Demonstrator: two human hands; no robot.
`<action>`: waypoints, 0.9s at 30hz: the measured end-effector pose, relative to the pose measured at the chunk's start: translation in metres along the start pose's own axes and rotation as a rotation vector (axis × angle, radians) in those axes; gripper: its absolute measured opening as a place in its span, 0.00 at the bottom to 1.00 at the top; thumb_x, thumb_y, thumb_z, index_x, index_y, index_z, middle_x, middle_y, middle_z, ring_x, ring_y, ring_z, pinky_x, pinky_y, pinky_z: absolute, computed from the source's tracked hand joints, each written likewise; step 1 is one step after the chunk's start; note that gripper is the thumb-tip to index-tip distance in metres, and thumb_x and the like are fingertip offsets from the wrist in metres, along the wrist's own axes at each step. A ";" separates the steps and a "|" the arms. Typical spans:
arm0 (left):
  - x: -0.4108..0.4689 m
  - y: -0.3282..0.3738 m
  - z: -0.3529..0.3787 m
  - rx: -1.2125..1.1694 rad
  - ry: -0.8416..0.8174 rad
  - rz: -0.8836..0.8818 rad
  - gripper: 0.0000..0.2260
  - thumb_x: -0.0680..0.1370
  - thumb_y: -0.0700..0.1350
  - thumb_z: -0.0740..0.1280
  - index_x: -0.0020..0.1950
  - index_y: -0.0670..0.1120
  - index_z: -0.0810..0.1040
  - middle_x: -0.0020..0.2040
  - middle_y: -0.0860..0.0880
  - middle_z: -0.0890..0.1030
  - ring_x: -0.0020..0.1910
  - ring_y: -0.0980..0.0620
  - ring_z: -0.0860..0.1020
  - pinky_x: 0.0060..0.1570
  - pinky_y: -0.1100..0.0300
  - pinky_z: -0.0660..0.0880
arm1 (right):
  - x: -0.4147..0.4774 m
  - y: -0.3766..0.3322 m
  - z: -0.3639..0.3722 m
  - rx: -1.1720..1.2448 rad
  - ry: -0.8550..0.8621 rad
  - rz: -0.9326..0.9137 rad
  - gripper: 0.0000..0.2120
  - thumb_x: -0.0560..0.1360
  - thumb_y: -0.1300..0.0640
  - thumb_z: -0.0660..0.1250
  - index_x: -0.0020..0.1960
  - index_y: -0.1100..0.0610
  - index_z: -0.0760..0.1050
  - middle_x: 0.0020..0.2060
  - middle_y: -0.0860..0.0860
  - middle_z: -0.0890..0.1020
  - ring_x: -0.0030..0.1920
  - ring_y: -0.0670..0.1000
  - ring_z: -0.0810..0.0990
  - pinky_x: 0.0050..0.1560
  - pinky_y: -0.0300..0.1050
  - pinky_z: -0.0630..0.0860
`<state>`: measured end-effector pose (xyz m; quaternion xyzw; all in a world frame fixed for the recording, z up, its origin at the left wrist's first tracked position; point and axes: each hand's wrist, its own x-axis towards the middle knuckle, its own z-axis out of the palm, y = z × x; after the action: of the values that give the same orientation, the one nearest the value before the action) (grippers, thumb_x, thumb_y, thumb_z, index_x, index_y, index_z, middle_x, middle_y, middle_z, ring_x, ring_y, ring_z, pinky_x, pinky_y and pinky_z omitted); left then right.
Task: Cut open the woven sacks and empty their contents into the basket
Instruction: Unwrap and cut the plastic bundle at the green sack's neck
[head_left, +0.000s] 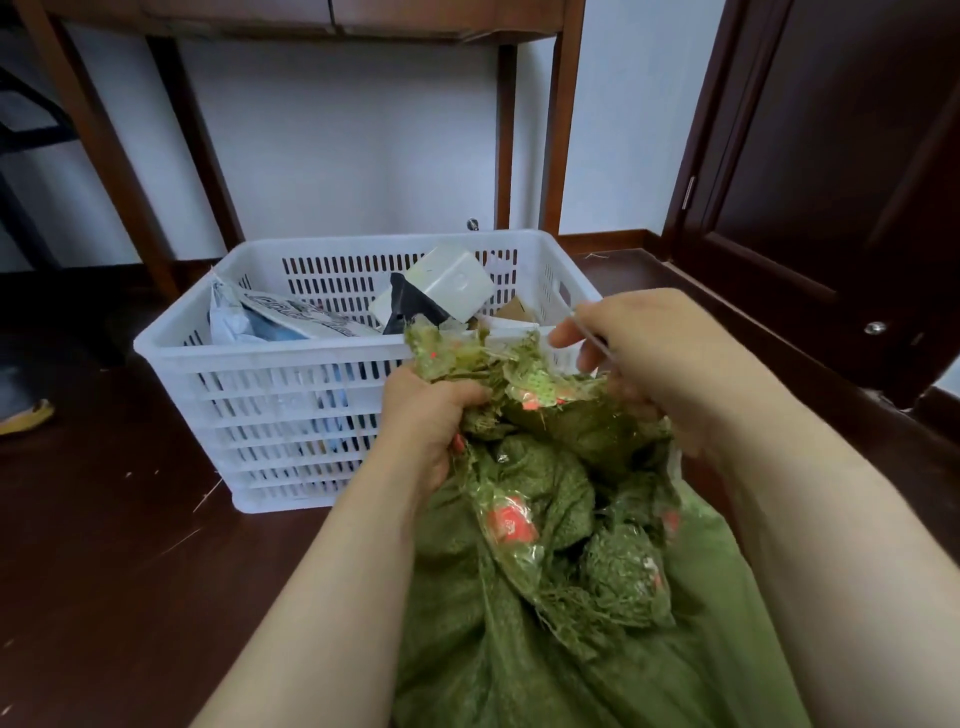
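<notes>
Mid-opening on sack (519, 649). Gripping its bunched, frayed mouth tight with left hand (423, 410), fingers curled round the weave, just in front of basket (260, 358) at about rim height. Pinching a thin pale strip (589, 332) with right hand (654, 353) just above the mouth; string or blade, cannot tell. Cannot tell either whether the lower right fingers also hold the weave.

Ragged and torn-looking at the top, with clear tape and red print bunched in. No clean opening visible, no contents seen spilling. Bulging below the hands, so judged full. Lying low between the forearms, running down to the bottom edge of view, not lifted over the rim.

Already in basket: white box (441, 280), grey mailer (231, 319), black bag (410, 306). Probably emptied from other sacks, by judgement only. Part filled, room left.

Left to do, by judgement: free the mouth fully, tip over the rim, empty out. No other sacks in view, so no count of what remains.
</notes>
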<state>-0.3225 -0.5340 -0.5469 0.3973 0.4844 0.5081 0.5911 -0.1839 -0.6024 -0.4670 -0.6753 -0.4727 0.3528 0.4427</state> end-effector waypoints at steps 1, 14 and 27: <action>0.000 -0.001 0.002 0.010 0.020 0.021 0.14 0.68 0.26 0.69 0.50 0.37 0.76 0.39 0.43 0.82 0.34 0.48 0.82 0.30 0.59 0.78 | -0.003 -0.001 0.003 -0.028 -0.061 -0.002 0.13 0.78 0.52 0.60 0.45 0.58 0.80 0.29 0.51 0.75 0.19 0.44 0.64 0.17 0.34 0.58; 0.008 -0.008 0.005 0.048 0.201 0.124 0.15 0.67 0.28 0.69 0.53 0.38 0.78 0.44 0.42 0.82 0.42 0.44 0.82 0.45 0.49 0.81 | -0.006 0.009 0.008 -0.140 -0.229 0.054 0.12 0.79 0.54 0.57 0.47 0.58 0.76 0.23 0.52 0.75 0.19 0.47 0.62 0.20 0.32 0.56; 0.006 -0.008 0.008 0.102 0.250 0.186 0.13 0.67 0.30 0.69 0.43 0.47 0.77 0.43 0.44 0.83 0.43 0.44 0.82 0.48 0.43 0.80 | -0.009 0.024 0.020 -0.169 -0.352 0.070 0.10 0.81 0.59 0.57 0.47 0.61 0.75 0.19 0.49 0.71 0.16 0.46 0.64 0.17 0.32 0.59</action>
<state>-0.3126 -0.5293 -0.5543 0.4038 0.5402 0.5809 0.4557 -0.1963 -0.6094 -0.4958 -0.6539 -0.5470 0.4398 0.2823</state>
